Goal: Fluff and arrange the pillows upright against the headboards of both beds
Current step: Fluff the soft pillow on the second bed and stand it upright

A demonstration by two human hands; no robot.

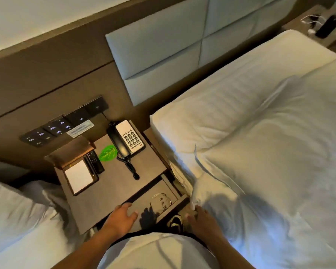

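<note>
On the right bed, a large white pillow point(275, 171) lies flat and crumpled, with a second flat pillow point(231, 98) behind it, close to the padded headboard point(163, 47). My right hand point(203, 222) pinches the near left corner of the crumpled pillow at the bed's edge. My left hand point(122, 216) is spread over the front edge of the nightstand point(113, 187) and holds nothing. On the left bed, white bedding or a pillow point(16, 212) lies flat; its headboard is out of view.
The nightstand between the beds carries a telephone point(129, 139), a notepad point(79, 176), a remote point(95, 161) and a green leaf card point(108, 153). Its drawer point(153, 193) stands open with a clear bag inside. A switch panel point(62, 124) is on the wall. A far nightstand point(326, 26) is at top right.
</note>
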